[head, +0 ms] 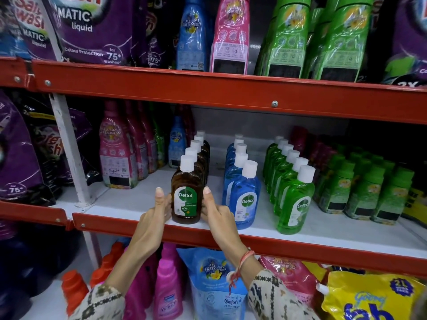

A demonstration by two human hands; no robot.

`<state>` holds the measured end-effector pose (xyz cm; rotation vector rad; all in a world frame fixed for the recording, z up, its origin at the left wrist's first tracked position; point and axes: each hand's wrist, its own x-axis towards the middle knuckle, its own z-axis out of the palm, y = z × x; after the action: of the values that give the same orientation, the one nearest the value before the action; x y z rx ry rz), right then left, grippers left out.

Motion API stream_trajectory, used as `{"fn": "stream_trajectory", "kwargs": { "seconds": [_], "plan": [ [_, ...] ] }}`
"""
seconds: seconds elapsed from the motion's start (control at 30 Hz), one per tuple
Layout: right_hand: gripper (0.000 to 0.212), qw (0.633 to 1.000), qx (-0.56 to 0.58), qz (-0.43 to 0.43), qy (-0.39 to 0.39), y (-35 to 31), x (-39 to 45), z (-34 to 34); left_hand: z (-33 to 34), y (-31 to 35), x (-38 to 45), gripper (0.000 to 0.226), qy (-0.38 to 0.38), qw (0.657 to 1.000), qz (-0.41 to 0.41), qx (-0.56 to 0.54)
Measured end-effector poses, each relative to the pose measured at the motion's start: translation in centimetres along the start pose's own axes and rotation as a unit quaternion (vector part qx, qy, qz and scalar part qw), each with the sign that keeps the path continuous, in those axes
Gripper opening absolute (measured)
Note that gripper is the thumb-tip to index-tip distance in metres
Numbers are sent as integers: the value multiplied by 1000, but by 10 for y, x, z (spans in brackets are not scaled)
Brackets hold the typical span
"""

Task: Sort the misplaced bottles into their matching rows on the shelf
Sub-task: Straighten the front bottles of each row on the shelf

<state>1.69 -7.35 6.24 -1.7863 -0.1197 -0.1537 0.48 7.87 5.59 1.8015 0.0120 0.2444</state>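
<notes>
Both hands sit at the front of the middle shelf (323,229), one on each side of the front brown bottle (186,195); the left hand (155,213) presses its left side with the thumb up, the right hand (216,212) presses its right side likewise, so the bottle is gripped between the two; it stands upright on the shelf near the red front edge, white cap on top, Dettol label facing out. Behind it a brown row (200,153) runs straight back, caps lined up; to the right, apart from it, a blue row (240,179) of the same shape, its front bottle (245,199) just beside the right hand; further right a green row (286,176), its front bottle (294,204) nearest the edge. Left of the brown row stand tall pink bottles (116,155); right of the green row, squat green packs (365,192). A red thread band (242,262) circles the right wrist; both sleeves are patterned.
</notes>
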Motion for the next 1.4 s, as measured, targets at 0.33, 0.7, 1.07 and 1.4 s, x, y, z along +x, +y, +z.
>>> {"fn": "stream_trajectory", "kwargs": {
  "seconds": [0.33, 0.7, 1.07, 1.4],
  "plan": [
    [82, 997, -48, -60, 5, 2, -11, -13, 6, 1, -11, 104, 54, 997, 14, 55],
    [40, 961, 10, -60, 270, 26, -26, -81, 77, 19, -47, 69, 62, 988, 107, -92],
    [79, 992, -29, 59, 104, 17, -5, -98, 110, 33, -25, 113, -116, 991, -31, -59],
    [96, 994, 1, 44, 102, 23, -13, -96, 92, 42, -15, 128, -70, 990, -47, -116]
  ]
}}
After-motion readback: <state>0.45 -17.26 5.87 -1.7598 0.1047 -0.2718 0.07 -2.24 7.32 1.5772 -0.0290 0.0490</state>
